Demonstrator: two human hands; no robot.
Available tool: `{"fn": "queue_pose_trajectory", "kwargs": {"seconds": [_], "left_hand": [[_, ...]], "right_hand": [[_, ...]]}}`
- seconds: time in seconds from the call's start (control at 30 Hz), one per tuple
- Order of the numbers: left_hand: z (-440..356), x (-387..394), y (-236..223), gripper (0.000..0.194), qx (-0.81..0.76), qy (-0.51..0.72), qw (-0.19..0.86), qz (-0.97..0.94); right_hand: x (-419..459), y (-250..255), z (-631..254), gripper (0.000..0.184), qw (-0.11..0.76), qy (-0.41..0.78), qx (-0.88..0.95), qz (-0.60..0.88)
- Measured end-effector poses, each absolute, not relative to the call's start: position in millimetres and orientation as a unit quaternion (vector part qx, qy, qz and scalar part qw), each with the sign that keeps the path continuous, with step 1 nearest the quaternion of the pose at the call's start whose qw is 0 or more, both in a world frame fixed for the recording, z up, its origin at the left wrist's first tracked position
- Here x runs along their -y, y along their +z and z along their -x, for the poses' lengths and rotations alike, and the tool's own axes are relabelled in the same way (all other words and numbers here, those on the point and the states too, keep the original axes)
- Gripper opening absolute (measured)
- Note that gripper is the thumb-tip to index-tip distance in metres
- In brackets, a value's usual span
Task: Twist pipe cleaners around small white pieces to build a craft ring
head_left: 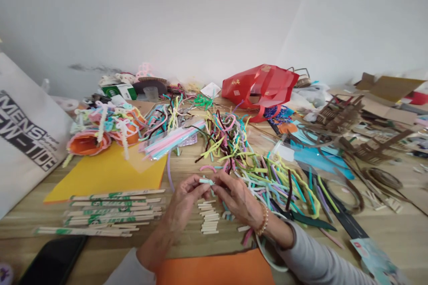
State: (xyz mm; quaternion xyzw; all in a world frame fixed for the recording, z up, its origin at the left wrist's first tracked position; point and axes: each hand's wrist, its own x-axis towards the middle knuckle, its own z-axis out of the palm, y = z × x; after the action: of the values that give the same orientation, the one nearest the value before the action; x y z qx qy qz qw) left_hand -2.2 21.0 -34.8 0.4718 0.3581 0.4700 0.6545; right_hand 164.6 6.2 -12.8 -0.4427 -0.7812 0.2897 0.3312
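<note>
Above the middle of the table, my left hand (185, 198) pinches one end of a short pale mint pipe cleaner piece (206, 181). The fingertips of my right hand (239, 198) close on its other end, where it looks bent or twisted. Whether a small stick is inside the piece I cannot tell. Just below my fingers lies a column of short cut wooden sticks (210, 222). Beside my right wrist spreads a heap of coloured pipe cleaners (277, 182), with dark-handled scissors or pliers (306, 220) among them.
Paper-wrapped chopsticks (110, 209) lie left, near yellow sheets (133, 173) and a black phone (53, 260). An orange sheet (217, 269) is at the front edge. Behind are bagged pipe cleaners (177, 140) and a red bag (257, 87). Woven baskets (374, 147) stand right.
</note>
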Motion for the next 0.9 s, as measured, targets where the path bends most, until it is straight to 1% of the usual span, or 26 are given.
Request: {"fn": "queue_pose_trajectory", "kwargs": {"seconds": [0.23,0.37,0.43,0.53,0.7,0.8,0.9], "left_hand": [[1.8,-20.5,-36.4,0.013,-0.364,0.467,0.652,-0.475],[1.0,-18.8,-38.3,0.011,-0.371,0.46,0.638,-0.494],[0.3,-18.1,-36.8,0.011,-0.374,0.457,0.631,-0.503],[-1.5,-17.8,-32.1,0.011,-0.369,0.452,0.629,-0.514],[-6.5,-18.3,-23.6,0.009,-0.332,0.476,0.663,-0.473],[-9.4,-18.2,-19.0,0.01,-0.313,0.489,0.687,-0.437],[-11.2,-18.1,-15.8,0.011,-0.306,0.49,0.699,-0.422]], "right_hand": [[-5.8,-10.2,-166.2,0.013,0.299,0.218,0.809,0.456],[-6.0,-7.2,-165.5,0.012,0.346,0.181,0.82,0.418],[-4.5,-4.7,-165.5,0.011,0.35,0.173,0.819,0.421],[-0.2,0.7,-166.1,0.012,0.335,0.197,0.802,0.454],[3.4,11.8,-168.0,0.01,0.337,0.298,0.757,0.474],[1.8,17.2,-169.8,0.009,0.341,0.282,0.768,0.463],[1.0,20.9,-171.1,0.012,0.34,0.253,0.786,0.449]]}}
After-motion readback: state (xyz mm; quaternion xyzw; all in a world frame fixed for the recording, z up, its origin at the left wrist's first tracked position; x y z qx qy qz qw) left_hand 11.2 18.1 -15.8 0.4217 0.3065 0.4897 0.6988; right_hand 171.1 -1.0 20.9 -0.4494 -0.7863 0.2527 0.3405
